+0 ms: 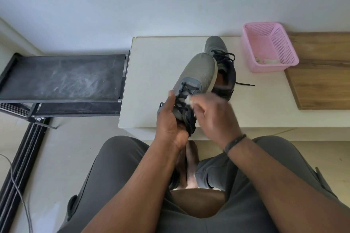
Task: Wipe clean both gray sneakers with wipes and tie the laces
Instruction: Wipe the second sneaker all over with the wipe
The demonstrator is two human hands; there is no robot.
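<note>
Held up over the near edge of the white table [151, 81]: one gray sneaker [197, 77], toe pointing away, heel end gripped by the left hand [171, 125] with fingers curled under the sole and thumb along the left side. Pinched in the right hand [212, 113], blurred with motion: a white wipe [188, 99] pressed against the laces [184, 104] and tongue. Resting on the table just behind and right: the second gray sneaker [221, 66], untied, one lace end [245, 84] trailing right toward the pink basket [269, 51], with what look like used wipes inside. Likely risks: wipe snagging on the loose lacing and pulling it out of the eyelets; one-handed grip at the heel slipping under rubbing pressure; the raised toe nudging the second sneaker. No brand, label or writing legible anywhere
</note>
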